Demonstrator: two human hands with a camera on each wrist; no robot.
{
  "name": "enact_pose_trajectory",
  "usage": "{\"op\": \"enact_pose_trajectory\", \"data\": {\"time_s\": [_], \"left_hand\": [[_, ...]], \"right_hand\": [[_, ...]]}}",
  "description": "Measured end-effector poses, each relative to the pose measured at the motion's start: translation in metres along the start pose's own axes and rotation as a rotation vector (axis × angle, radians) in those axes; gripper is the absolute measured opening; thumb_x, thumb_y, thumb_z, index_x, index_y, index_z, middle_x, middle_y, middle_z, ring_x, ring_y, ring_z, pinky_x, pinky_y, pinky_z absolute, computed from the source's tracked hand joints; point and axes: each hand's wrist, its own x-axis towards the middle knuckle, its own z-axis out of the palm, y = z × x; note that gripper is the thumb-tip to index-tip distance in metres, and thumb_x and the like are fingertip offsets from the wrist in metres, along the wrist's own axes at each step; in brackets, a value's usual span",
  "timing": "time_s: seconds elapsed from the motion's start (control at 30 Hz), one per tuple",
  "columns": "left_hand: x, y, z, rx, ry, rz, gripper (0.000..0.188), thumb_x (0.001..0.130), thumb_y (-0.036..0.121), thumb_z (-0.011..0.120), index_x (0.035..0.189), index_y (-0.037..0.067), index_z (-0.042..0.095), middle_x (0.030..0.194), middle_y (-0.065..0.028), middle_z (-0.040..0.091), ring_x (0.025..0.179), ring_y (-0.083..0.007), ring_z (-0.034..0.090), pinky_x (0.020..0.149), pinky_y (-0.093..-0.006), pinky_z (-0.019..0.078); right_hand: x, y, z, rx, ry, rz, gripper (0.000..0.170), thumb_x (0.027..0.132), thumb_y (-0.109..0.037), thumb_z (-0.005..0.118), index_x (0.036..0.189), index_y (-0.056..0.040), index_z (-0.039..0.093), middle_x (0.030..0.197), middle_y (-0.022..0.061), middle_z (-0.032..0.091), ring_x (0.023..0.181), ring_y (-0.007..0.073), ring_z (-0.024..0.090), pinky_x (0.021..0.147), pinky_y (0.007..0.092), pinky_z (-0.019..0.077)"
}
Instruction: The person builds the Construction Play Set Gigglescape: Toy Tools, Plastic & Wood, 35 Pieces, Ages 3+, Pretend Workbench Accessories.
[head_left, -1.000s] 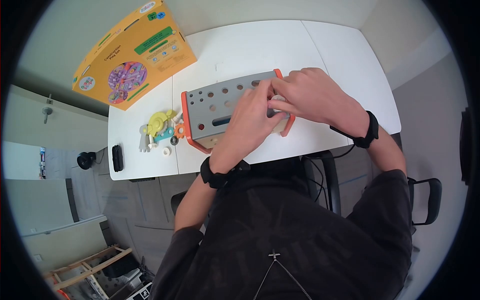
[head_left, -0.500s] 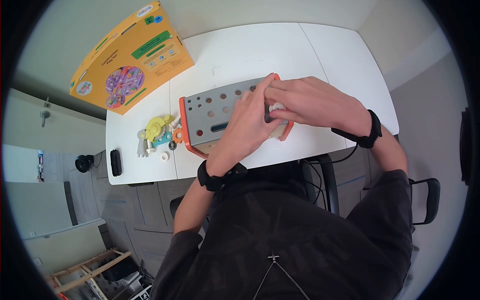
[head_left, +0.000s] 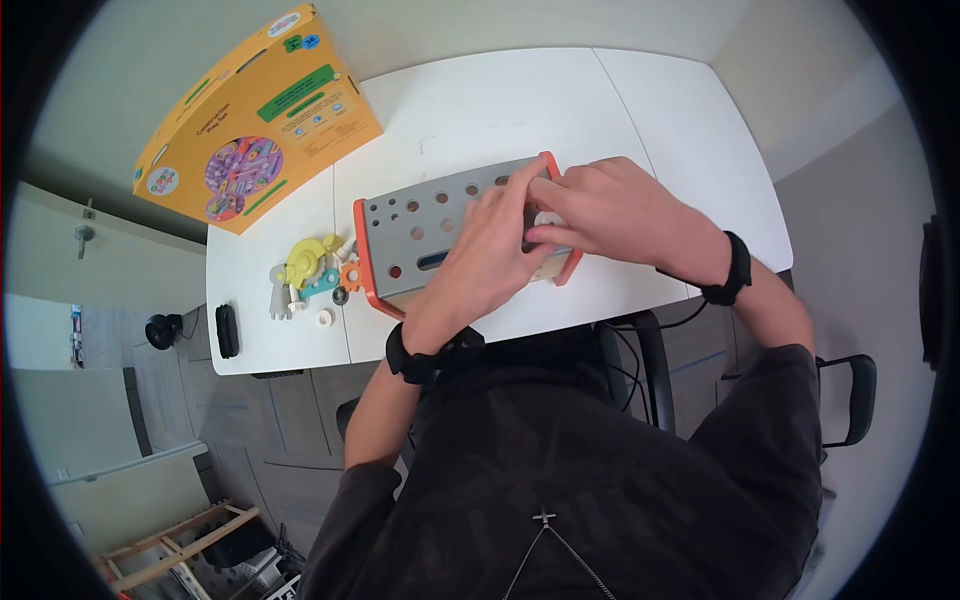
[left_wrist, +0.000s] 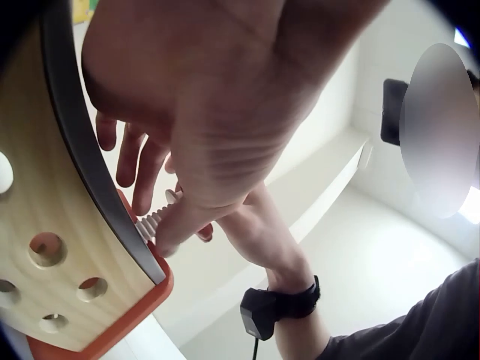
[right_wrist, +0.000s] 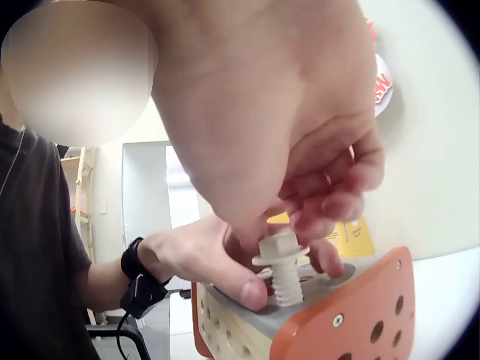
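Note:
A white toy bolt point(right_wrist: 287, 283) with a hex head and a flange stands upright in the grey perforated top point(head_left: 405, 228) of a toy workbench, at its right end. My right hand point(head_left: 630, 215) reaches down over the bolt from the right and pinches its head between thumb and fingers. My left hand point(head_left: 487, 255) rests on the grey top, fingers fairly straight. Its thumb point(right_wrist: 251, 292) lies beside the bolt's thread, with fingertips on the far side. Orange end panels point(right_wrist: 345, 319) close off the bench; its pale wooden front point(left_wrist: 71, 300) has round holes.
Left of the bench lie a yellow toy part point(head_left: 308, 258), an orange gear point(head_left: 350, 276), a small white ring point(head_left: 325, 318) and other pieces. A black case point(head_left: 227, 331) lies near the table's left edge. A yellow box point(head_left: 260, 120) stands at the back left.
My right hand has lowered slightly, and its fingers have turned around the bolt's head. The left hand stays on the grey top. The head view has shifted a little.

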Motion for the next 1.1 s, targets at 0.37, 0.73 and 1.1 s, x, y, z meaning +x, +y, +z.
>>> {"op": "enact_pose_trajectory", "data": {"time_s": [0.37,0.73,1.1], "left_hand": [[0.006,-0.031,-0.001,0.181,0.025,0.184,0.034,0.095,0.024,0.078,0.121,0.003,0.066,0.133,-0.0157,0.066,0.140,-0.0352,0.053,0.127,-0.0520,0.0292],[0.005,-0.022,0.003,0.246,0.033,0.134,0.030,0.095,0.025,0.077,0.117,0.005,0.069,0.134,-0.0129,0.067,0.139,-0.0314,0.055,0.130,-0.0537,0.0241],[0.005,-0.027,0.004,0.221,0.050,0.188,0.029,0.094,0.021,0.077,0.118,0.005,0.071,0.136,-0.0115,0.067,0.140,-0.0310,0.054,0.131,-0.0535,0.0237]], "right_hand": [[-0.014,0.011,0.002,0.204,0.156,-0.209,0.019,0.101,-0.018,0.070,0.114,-0.0072,0.062,0.093,0.0088,0.070,0.080,0.0329,0.070,0.071,0.0438,0.0528],[0.006,-0.010,-0.010,-0.054,-0.107,0.114,0.032,0.102,-0.037,0.067,0.105,-0.0049,0.064,0.099,0.0106,0.071,0.080,0.0326,0.069,0.070,0.0433,0.0528],[0.007,-0.007,-0.005,-0.017,-0.138,0.175,0.021,0.103,-0.024,0.068,0.112,-0.0063,0.062,0.100,0.0108,0.069,0.083,0.0333,0.069,0.072,0.0442,0.0526]]}}
